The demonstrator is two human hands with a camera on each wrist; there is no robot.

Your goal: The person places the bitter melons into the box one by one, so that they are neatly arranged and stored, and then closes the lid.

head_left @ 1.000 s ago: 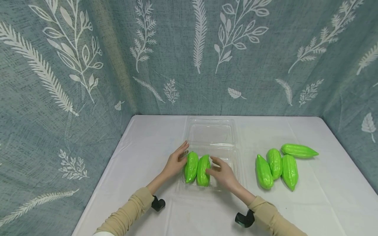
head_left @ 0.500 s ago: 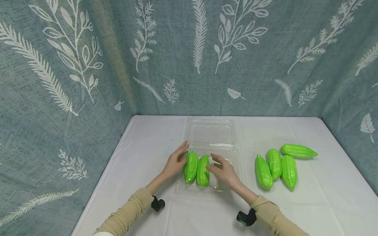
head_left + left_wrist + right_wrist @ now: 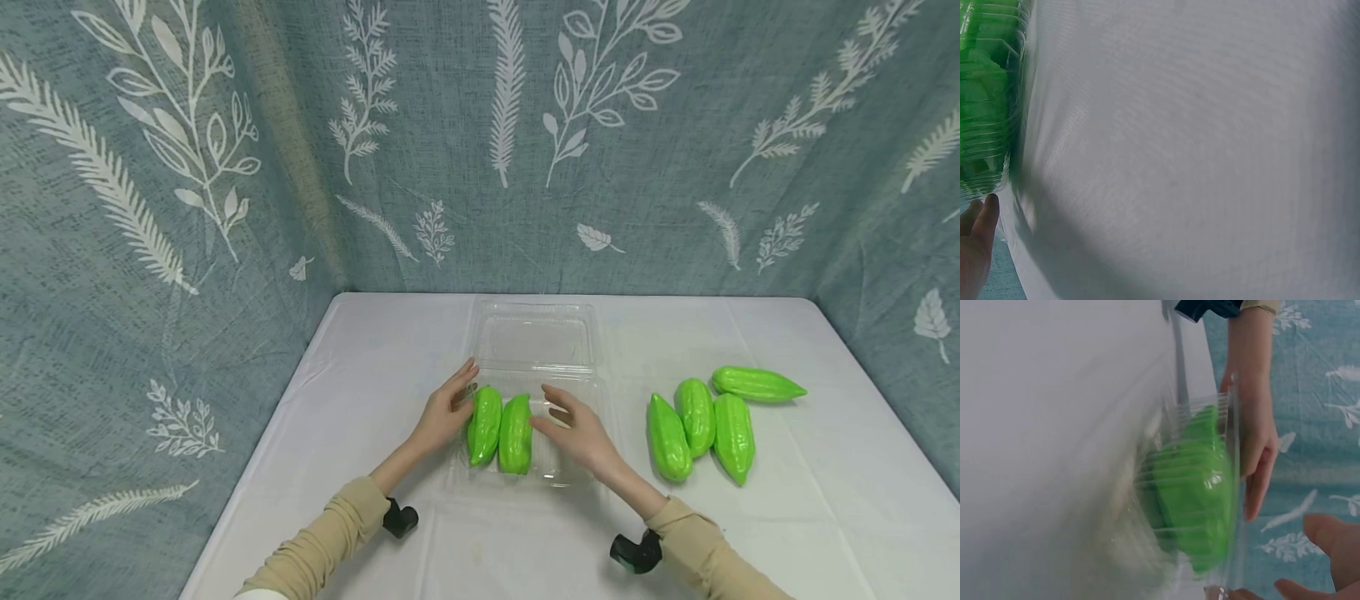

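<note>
Green fruit lies beside the half-spread right grip.

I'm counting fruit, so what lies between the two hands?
Two green fruits, side by side in the clear box; the head view shows this.

A booth: leaf-print drapes line 3 sides of a table
</note>
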